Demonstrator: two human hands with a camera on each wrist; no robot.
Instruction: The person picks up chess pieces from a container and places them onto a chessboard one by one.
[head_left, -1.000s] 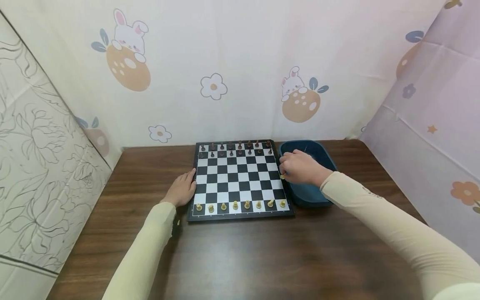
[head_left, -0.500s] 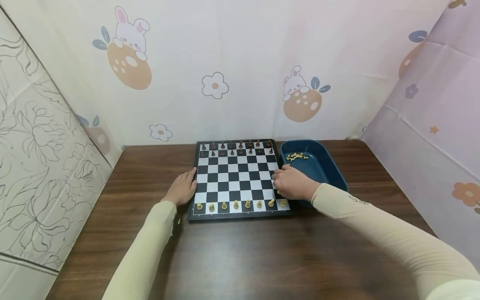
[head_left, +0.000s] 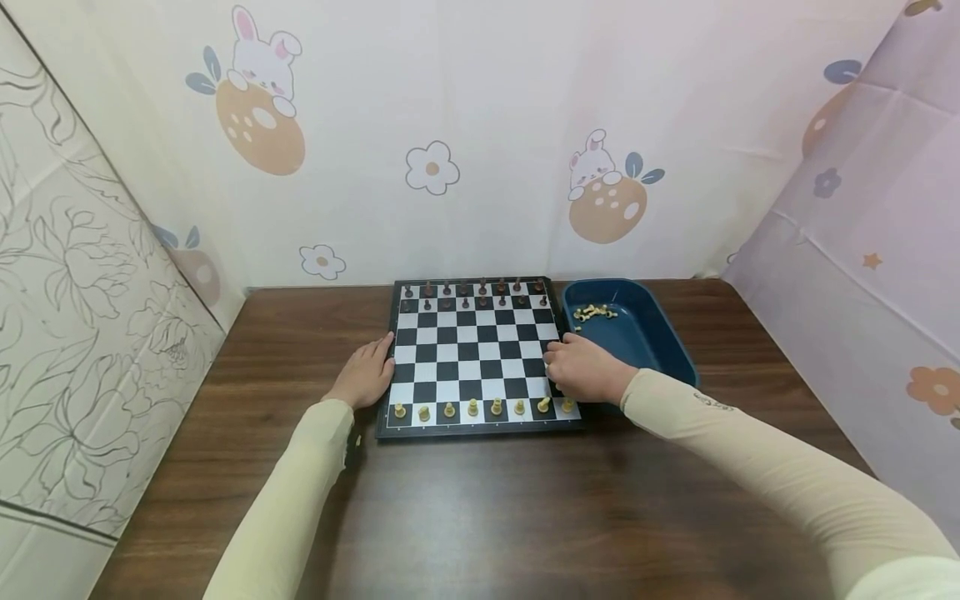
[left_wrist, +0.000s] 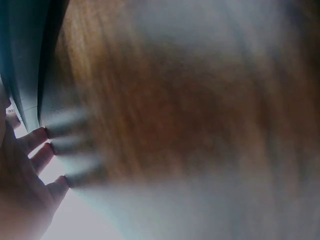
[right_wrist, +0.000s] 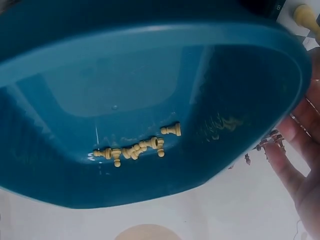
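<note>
A black-and-white chessboard lies on the wooden table. Two rows of dark chess pieces line its far side, and one row of pale yellow pieces its near side. My left hand rests against the board's left edge; its fingers are spread in the left wrist view. At the right edge, just behind the near row, my right hand has its fingertips over the board and pinches a pale pawn, which shows partly in the right wrist view. The back of the hand hides it in the head view.
A blue plastic tray stands close against the board's right side, partly under my right forearm. Several pale pawns lie loose inside it. A patterned cloth hangs behind the table, with more cloth at the right.
My right hand has moved from over the tray left and slightly nearer, to the board's right edge, uncovering the pawns in the tray. My left hand has stayed in place.
</note>
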